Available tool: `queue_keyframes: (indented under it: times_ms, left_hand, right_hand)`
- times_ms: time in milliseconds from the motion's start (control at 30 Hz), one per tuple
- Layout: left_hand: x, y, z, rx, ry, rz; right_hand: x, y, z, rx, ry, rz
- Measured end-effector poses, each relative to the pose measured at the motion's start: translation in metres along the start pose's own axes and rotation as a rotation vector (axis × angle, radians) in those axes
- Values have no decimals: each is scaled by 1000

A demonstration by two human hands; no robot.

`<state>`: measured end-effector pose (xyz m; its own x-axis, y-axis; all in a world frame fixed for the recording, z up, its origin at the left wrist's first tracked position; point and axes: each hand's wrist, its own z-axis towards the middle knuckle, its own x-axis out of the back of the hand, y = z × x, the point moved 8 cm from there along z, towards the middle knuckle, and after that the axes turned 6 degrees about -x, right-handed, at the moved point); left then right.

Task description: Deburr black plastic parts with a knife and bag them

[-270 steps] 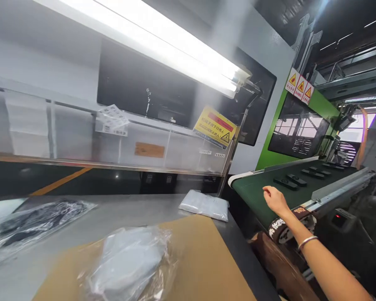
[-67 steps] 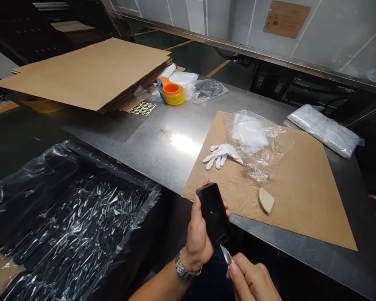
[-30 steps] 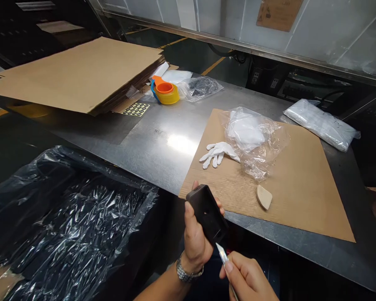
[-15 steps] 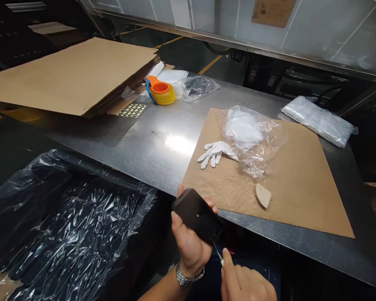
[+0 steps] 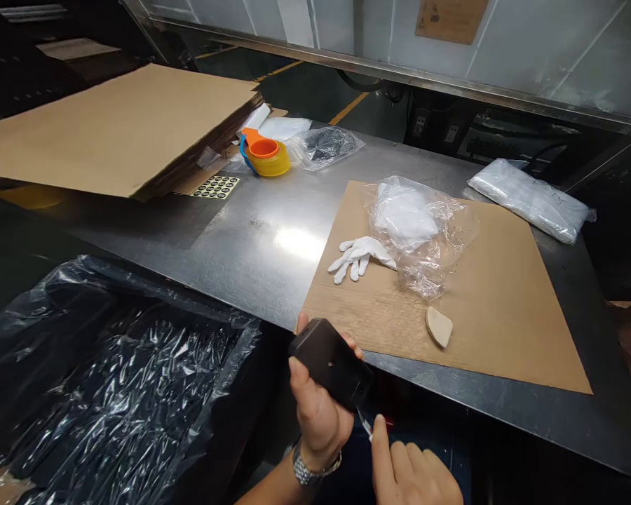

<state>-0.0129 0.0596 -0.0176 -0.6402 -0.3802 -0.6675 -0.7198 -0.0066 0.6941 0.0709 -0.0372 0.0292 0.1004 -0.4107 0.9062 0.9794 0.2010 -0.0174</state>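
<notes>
Clasps one black part (image 5: pixel 329 358) in the curled left hand (image 5: pixel 322 417) just before the table (image 5: pixel 257 259) and grips one knife (image 5: pixel 366 426) in the half-curled right hand (image 5: pixel 411 471), with one white glove (image 5: pixel 364 256), one tan block (image 5: pixel 439 327) and one clear bag (image 5: pixel 419 231) beyond.

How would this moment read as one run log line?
Left hand: holds black part | Right hand: holds knife, blade near part's lower end | Bench: cardboard sheet bearing white glove, tan block

Black case (image 5: pixel 337 366) now at a stronger leftward slant
</notes>
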Motion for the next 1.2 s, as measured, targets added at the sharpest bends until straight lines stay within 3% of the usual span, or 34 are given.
queue_keyframes:
  times_ms: [200,400,500,1200]
  left_hand:
    - [7,-10,2,130,73,165]
    - [5,-28,1,394,40,36]
    - [1,-32,0,453,12,-6]
    - [-7,-26,-2,368,-103,32]
  right_hand:
    - [-2,15,1,-3,-9,-11]
    - [-15,38,0,-70,-151,92]
    - [-11,41,1,-75,-158,106]
    - [-6,42,2,27,-170,44]
